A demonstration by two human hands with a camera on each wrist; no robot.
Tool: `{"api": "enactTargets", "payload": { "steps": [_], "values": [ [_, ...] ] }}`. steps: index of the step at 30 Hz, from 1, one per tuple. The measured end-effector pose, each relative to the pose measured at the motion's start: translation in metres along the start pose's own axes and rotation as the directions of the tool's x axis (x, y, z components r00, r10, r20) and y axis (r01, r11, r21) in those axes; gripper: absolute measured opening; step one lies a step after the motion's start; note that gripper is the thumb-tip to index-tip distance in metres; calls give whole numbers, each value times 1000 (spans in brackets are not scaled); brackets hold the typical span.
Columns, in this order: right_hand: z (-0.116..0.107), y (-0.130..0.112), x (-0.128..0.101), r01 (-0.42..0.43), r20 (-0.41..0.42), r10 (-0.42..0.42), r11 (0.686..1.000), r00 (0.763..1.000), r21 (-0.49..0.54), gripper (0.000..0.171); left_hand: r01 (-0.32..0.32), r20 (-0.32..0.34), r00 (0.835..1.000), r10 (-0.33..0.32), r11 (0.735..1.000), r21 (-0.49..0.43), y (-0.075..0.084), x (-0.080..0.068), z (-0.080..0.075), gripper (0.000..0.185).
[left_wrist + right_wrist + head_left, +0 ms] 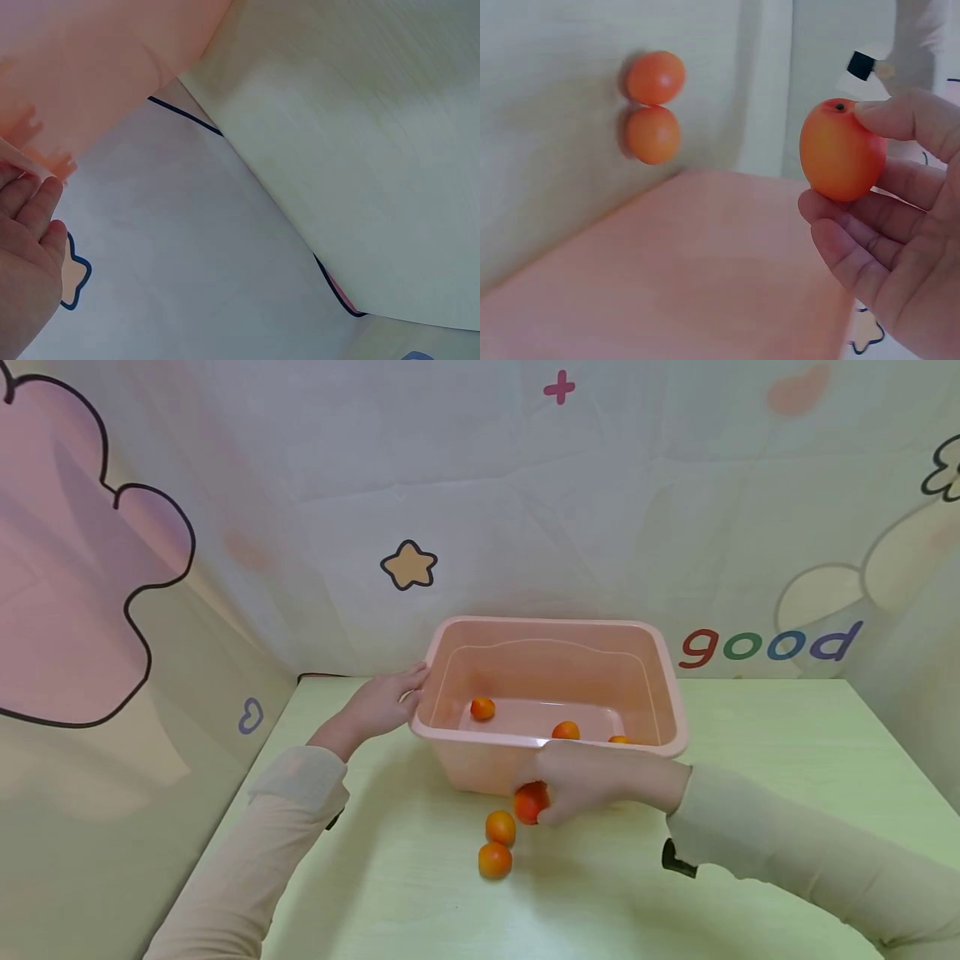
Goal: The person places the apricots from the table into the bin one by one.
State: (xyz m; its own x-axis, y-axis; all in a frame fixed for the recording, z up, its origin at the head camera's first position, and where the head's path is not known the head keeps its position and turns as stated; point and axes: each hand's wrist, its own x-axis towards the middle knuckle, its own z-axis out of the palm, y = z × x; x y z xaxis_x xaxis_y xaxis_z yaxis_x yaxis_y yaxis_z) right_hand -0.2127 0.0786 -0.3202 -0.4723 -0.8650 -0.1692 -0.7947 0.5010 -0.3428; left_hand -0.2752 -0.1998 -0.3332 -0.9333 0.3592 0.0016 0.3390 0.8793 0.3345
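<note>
A pink plastic tub point(450, 656) stands on the pale green table point(787, 777). Three small orange fruits lie in it, among them one at the left point(482, 708) and one in the middle point(566, 730). My left hand point(386, 700) rests with straight fingers against the tub's left rim point(82, 67). In front of the tub my right hand point(577, 781) pinches an orange fruit point(529, 802) point(841, 150) between thumb and fingers. Two more fruits point(500, 827) point(495, 860) lie on the table just beside it; the right wrist view shows the pair point(655, 77) point(653, 134).
A printed backdrop with a star point(408, 565) and the word "good" point(772, 645) closes off the back and sides. The tub fills the middle rear of the table.
</note>
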Motion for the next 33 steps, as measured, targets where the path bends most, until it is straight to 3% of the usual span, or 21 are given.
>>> {"api": "enactTargets", "payload": {
  "steps": [8,16,24,33],
  "values": [
    [-43,-7,-2,-29,2,29,1000,1000,3,26,23,23,999,-23,1000,-14,1,-1,-3,47],
    [-76,11,6,-48,-28,48,999,998,5,27,7,19,1000,-7,1000,12,-1,2,-3,47],
    [-89,33,18,-109,-63,111,993,992,37,18,25,37,999,-25,1000,8,0,3,-3,47],
    [-97,63,26,-229,-16,231,970,973,78,18,23,41,999,-23,1000,10,0,3,-4,47]
  ]
}}
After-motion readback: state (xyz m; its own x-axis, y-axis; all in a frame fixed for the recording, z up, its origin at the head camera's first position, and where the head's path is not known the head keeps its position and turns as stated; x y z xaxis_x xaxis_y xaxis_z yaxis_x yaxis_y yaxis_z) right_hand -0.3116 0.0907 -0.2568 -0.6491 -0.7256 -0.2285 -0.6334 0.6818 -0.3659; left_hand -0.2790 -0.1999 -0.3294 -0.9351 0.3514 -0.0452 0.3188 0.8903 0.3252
